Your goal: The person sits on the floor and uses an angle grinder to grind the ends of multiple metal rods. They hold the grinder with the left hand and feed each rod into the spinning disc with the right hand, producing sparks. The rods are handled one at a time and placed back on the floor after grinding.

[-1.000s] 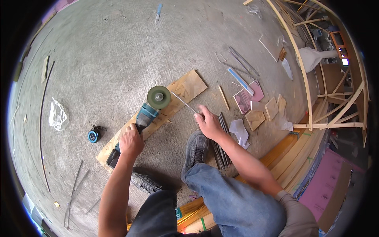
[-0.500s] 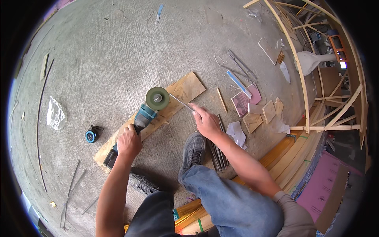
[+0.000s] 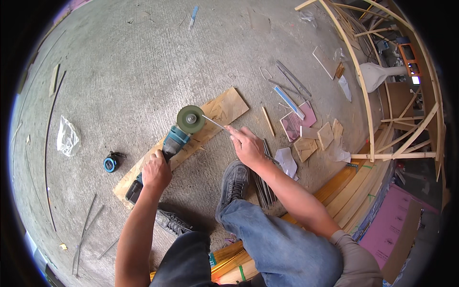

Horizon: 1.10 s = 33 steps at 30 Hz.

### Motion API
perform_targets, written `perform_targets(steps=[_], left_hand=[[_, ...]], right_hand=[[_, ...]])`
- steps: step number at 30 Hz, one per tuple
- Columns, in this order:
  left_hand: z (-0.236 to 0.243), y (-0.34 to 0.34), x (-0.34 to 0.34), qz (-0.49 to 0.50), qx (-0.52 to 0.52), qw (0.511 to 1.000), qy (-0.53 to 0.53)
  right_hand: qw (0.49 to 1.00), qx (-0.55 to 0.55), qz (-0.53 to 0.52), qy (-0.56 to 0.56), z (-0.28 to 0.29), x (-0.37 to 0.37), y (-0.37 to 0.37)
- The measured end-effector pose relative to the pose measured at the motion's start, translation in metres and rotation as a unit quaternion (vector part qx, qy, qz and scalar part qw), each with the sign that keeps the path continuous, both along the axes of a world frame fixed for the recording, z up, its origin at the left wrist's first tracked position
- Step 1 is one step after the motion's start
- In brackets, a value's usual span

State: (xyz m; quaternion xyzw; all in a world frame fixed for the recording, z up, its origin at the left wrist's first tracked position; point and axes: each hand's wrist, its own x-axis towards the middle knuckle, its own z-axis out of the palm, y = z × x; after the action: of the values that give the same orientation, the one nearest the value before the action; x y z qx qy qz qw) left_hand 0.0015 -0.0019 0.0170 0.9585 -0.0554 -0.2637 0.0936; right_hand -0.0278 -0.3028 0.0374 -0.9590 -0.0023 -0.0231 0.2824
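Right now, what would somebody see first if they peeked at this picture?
First, the angle grinder with its round green disc, in the middle on a long wooden board on the concrete floor. The left hand grips its handle, and the right hand holds a thin metal rod against the disc. A small blue tape measure lies left of the board.

A grey concrete floor (image 3: 119, 57) carries everything. On it lie an OSB board (image 3: 224, 110), a blue tape measure (image 3: 110, 163), a crumpled clear plastic bag (image 3: 68, 137), thin metal rods (image 3: 88, 225), small wood offcuts (image 3: 315, 141) and a pink panel (image 3: 299, 122).
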Motion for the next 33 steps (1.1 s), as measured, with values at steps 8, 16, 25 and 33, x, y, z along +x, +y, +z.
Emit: perform_targets(steps=[8, 16, 25, 33], left_hand=[[0.0, 0.0, 0.001, 0.0, 0.003, 1.0, 0.006], [0.002, 0.0, 0.001, 0.0, 0.009, 1.0, 0.008], [-0.002, 0.002, 0.0, -0.003, 0.001, 1.0, 0.002], [0.0, 0.001, 0.0, 0.001, -0.006, 1.0, -0.001]], right_hand=[[0.996, -0.078, 0.034, -0.023, 0.004, 0.0, 0.003], [0.995, -0.083, 0.053, -0.008, 0.008, 0.0, 0.004], [0.992, -0.092, 0.066, 0.053, 0.018, 0.005, 0.003], [0.993, -0.062, 0.063, 0.076, 0.022, 0.009, 0.003]])
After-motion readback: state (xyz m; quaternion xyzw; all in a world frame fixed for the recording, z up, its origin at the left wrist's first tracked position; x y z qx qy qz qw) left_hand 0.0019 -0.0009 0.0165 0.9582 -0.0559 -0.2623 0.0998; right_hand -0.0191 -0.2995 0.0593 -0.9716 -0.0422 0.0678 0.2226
